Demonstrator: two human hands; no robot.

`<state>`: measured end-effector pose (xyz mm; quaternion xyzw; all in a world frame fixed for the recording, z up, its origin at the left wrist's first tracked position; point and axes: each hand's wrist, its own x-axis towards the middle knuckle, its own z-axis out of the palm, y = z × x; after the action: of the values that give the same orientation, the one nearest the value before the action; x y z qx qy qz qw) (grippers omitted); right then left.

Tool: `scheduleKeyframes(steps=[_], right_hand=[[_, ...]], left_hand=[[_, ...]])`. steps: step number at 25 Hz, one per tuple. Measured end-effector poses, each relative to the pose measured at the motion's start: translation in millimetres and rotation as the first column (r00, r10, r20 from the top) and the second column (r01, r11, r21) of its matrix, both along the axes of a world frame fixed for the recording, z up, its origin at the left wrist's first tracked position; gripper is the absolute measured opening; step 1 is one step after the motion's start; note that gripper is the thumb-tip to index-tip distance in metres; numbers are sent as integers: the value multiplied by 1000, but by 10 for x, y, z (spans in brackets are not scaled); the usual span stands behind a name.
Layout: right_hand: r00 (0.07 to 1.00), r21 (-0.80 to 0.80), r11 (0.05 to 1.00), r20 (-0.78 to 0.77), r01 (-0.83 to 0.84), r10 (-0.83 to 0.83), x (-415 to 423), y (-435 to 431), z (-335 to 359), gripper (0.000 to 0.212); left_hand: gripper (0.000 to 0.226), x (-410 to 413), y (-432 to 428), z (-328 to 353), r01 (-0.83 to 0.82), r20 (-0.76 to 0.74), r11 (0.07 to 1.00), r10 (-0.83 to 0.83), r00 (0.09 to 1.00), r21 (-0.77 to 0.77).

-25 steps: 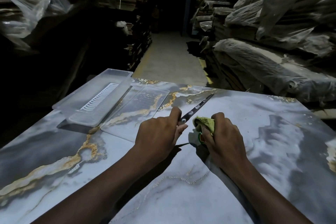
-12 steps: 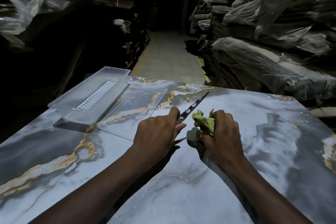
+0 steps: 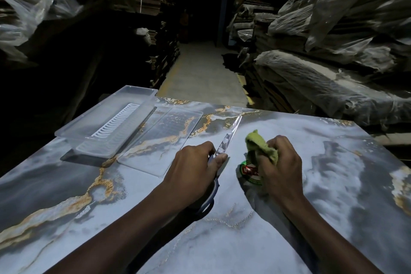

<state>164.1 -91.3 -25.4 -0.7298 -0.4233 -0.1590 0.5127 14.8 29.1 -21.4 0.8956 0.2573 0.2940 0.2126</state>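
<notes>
My left hand grips a pair of scissors near the pivot, blades pointing away over the marble-patterned table; the blue handle loops show below the hand. My right hand holds a crumpled green cloth, lifted a little to the right of the blades. Just under that hand sits a small round tin with a red and green label, partly hidden by the fingers.
A clear plastic box with a white slotted insert stands at the table's far left. Its clear flat lid lies beside it. Plastic-wrapped stacks line a dim aisle beyond the table.
My right hand has drawn the green cloth off the scissor blades to the right. The tin under it now shows more. My left hand keeps its hold on the scissors.
</notes>
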Motion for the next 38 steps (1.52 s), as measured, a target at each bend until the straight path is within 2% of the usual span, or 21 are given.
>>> scheduleKeyframes(steps=[3, 6, 7, 10, 14, 17, 20, 22, 24, 30, 34, 38], right_hand=[[961, 39, 996, -265, -75, 83, 0, -37, 38, 25], [950, 50, 985, -260, -165, 172, 4, -86, 83, 19], [932, 72, 969, -265, -237, 248, -6, -95, 107, 15], [818, 113, 876, -320, -468, 478, -34, -109, 160, 17], [773, 69, 817, -287, -573, 566, -20, -129, 162, 11], [831, 64, 863, -244, -501, 500, -32, -129, 139, 11], [940, 49, 950, -143, -308, 311, -101, -111, 96, 11], [975, 68, 977, -80, -204, 209, -127, -96, 74, 10], [984, 92, 982, -60, -164, 170, -135, -74, 82, 8], [970, 109, 973, -109, -205, 217, -106, -15, 59, 19], [983, 151, 982, -121, -116, 135, 1, 121, 25, 21], [979, 135, 991, -196, -23, 50, 189, 350, 16, 29]], left_hand=[[21, -22, -33, 27, -2, 29, 992, 6, 1000, -124], [17, -81, -131, 85, 19, 11, 986, -18, 1000, -168], [18, -106, -166, 101, 21, -8, 991, -22, 1000, -131], [21, -153, -220, 134, -13, -84, 993, 22, 996, 113], [22, -182, -248, 113, 20, -118, 975, 6, 993, 219], [25, -179, -251, 67, 37, -109, 961, -7, 994, 274], [28, -140, -257, 22, 53, -101, 939, -20, 995, 341], [23, -116, -252, -13, 51, -100, 920, -12, 995, 387], [21, -100, -246, -32, 41, -96, 907, -1, 995, 419], [20, -43, -205, -39, 6, -101, 898, 43, 994, 441], [25, 118, -74, -33, 8, -123, 907, 48, 991, 421], [24, 336, 103, -1, -27, -161, 879, 117, 980, 477]])
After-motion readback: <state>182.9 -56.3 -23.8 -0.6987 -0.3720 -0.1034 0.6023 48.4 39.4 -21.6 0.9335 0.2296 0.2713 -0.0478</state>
